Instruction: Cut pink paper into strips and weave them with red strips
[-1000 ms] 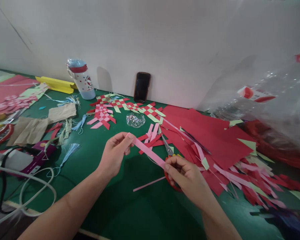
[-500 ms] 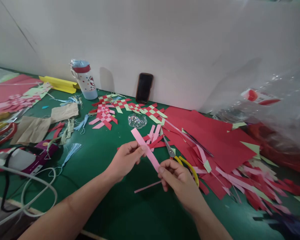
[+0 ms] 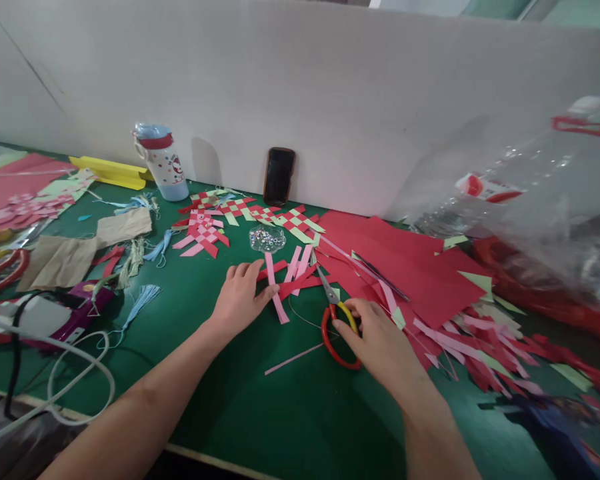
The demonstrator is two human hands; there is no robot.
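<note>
My left hand (image 3: 240, 297) lies flat on the green table (image 3: 260, 413), fingers stretched out, their tips on a pink paper strip (image 3: 275, 288). That strip rests beside a small heap of red and pink strips (image 3: 297, 270). My right hand (image 3: 383, 343) is curled round the yellow and red handles of the scissors (image 3: 336, 317), which lie on the table with their blades pointing away. A thin pink sliver (image 3: 293, 360) lies between my hands.
Red paper sheets (image 3: 405, 267) and cut strips spread to the right. Woven paper pieces (image 3: 205, 233), a bag of googly eyes (image 3: 267, 238), a phone (image 3: 279, 175) against the wall, a bottle (image 3: 161, 162), tassels, a glue gun (image 3: 55, 320) with cable and a plastic bag (image 3: 540, 193) surround them.
The pink strip held up between both hands now lies on the table under my left fingertips. My right hand let go of it and moved onto the scissors' handles.
</note>
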